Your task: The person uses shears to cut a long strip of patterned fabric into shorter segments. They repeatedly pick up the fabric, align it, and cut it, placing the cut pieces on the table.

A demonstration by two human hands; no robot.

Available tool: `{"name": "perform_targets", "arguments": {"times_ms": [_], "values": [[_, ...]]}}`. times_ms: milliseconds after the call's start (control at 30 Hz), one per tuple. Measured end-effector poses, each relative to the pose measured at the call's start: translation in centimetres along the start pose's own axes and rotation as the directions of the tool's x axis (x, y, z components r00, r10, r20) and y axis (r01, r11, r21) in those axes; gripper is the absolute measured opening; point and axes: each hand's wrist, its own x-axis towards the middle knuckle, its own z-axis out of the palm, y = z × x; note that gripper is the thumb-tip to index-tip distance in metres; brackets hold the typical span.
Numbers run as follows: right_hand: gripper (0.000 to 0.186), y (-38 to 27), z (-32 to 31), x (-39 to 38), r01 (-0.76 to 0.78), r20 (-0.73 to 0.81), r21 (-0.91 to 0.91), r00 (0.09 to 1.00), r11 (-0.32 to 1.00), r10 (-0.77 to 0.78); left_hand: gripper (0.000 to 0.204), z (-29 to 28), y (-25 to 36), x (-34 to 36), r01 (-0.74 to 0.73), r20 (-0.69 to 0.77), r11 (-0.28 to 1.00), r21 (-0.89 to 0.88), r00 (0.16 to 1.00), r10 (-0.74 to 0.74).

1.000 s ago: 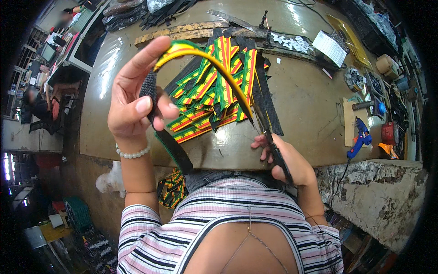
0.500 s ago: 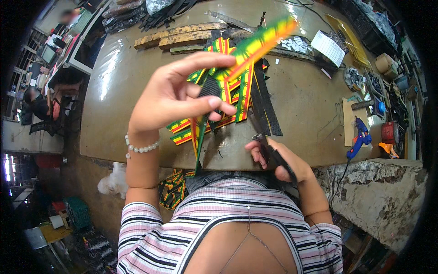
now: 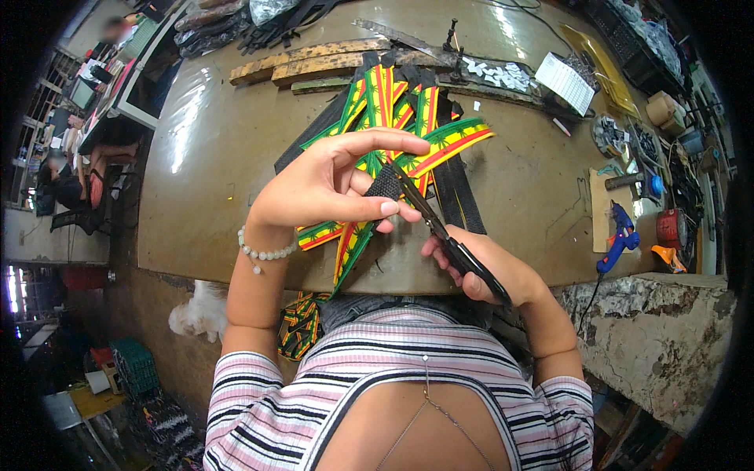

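Note:
My left hand [image 3: 310,179] pinches a woven strap [image 3: 454,146] striped green, yellow and red with dark leaf shapes. Its black underside shows by my thumb, one end sticks out to the right, and a length hangs down past the table's front edge. In my right hand [image 3: 503,263] is a pair of black-handled scissors [image 3: 473,271]. Their blades reach up to the strap beside my left fingertips; whether they touch it I cannot tell. Beneath my hands lies a pile of similar straps [image 3: 382,86], some showing black sides.
Wooden bars [image 3: 314,64] lie behind the pile, with small white pieces [image 3: 499,74] and a paper sheet [image 3: 564,82] farther right. A blue glue gun [image 3: 620,237] rests at the right. More straps [image 3: 301,326] hang below the table edge, near a white furry animal [image 3: 199,312].
My left hand has moved right and slightly down, and the strap's free end has come down. The scissors have risen, bringing their blades to the strap.

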Motion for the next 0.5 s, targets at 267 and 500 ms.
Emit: {"name": "perform_targets", "arguments": {"times_ms": [267, 500], "values": [[0.065, -0.4, 0.9, -0.6, 0.114, -0.034, -0.082, 0.993, 0.990, -0.117, 0.061, -0.9, -1.7, 0.2, 0.018, -0.001, 0.998, -0.061, 1.000, -0.018], [0.059, -0.8, 2.3, -0.9, -0.004, -0.087, 0.110, 0.996, 0.994, 0.014, 0.064, -0.7, -2.0, 0.0, 0.037, -0.015, 0.995, -0.090, 0.999, -0.038]]}}
